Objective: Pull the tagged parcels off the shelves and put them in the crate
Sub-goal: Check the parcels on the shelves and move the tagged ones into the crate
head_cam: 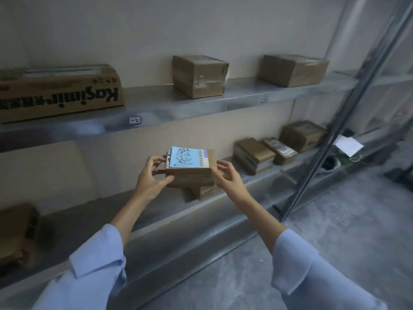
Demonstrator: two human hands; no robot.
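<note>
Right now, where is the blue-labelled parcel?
The parcel is mid-frame in the head view, held between left hand and right hand, above a brown box on the lower shelf.

Reaches forward with both arms, forearms bare below the pale-blue cuffs (98,262). Grips the parcel (192,175) from either side. Takes its left edge in the left hand (152,177), fingers (156,159) curled over the top, thumb pressed against the near face. Clasps its right side with the right hand (230,175), fingers bent against the wall, thumb low by the near corner. Holds both wrists roughly level, palms turned toward each other.
</note>
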